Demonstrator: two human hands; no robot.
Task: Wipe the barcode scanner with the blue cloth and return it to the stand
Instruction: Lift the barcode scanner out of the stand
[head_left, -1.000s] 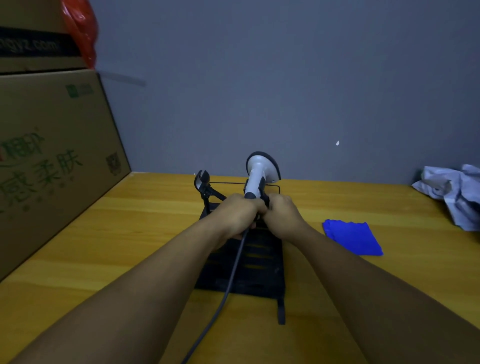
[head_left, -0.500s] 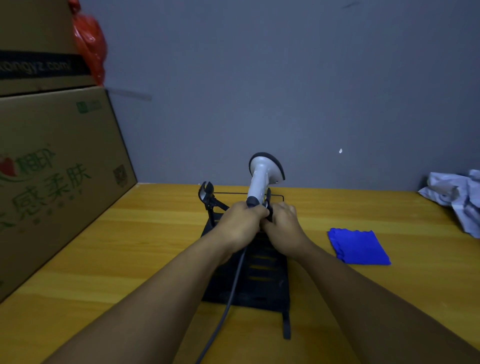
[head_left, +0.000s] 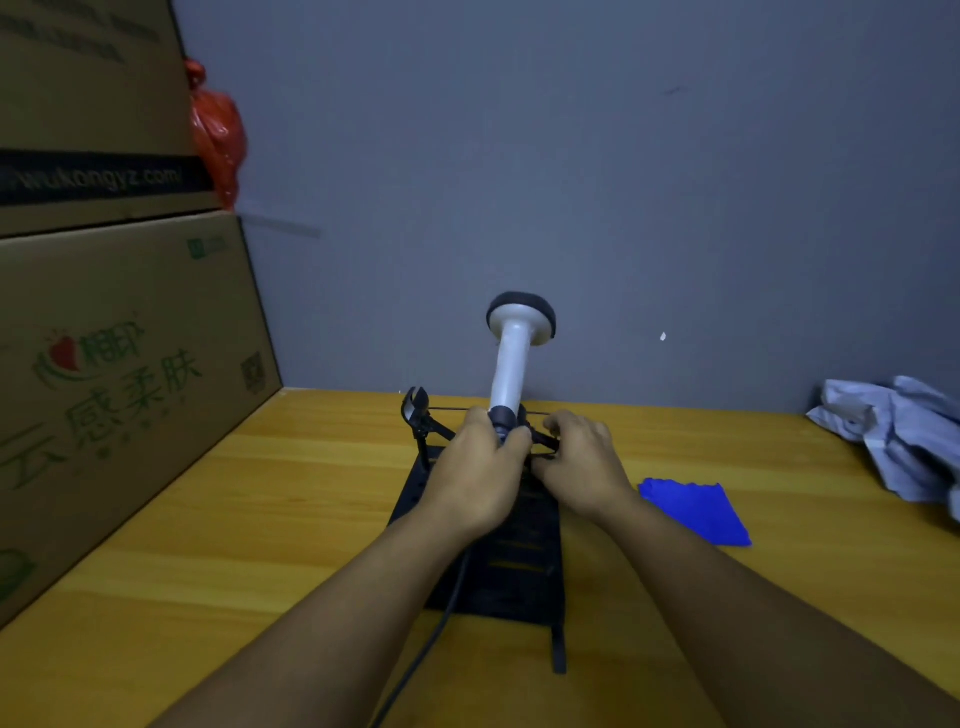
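The white plastic barcode scanner with a dark rounded head (head_left: 511, 364) stands almost upright, head up and handle down, over the far end of the black slatted stand (head_left: 524, 577) that lies on the yellow wooden surface (head_left: 260, 519). I take this stand as the landmark for all places. The left hand (head_left: 480, 475) is closed around the dark lower end of the scanner's handle, and its fingers (head_left: 477, 418) wrap this end from the left side, so the white handle rises directly above them. Probably the grip is so low because the dark cable (head_left: 431, 629) leaves the handle there and runs back over the stand toward the person.

The right hand (head_left: 582, 467) is just to the right of the scanner's base. Its fingers (head_left: 561, 423) are curled on a thin black arm of the stand, and I judge that they steady or release the holder while the left hand carries the scanner. Whether they really pinch the arm I cannot tell, because the part is small and dark.

The folded blue cloth (head_left: 696, 512) lies flat on the surface just to the right of the stand, apart from both hands, so the wiping seems not yet begun. Far to the left of the stand are the brown cardboard boxes (head_left: 119, 364), and far to the right a crumpled pale grey fabric (head_left: 893, 436).
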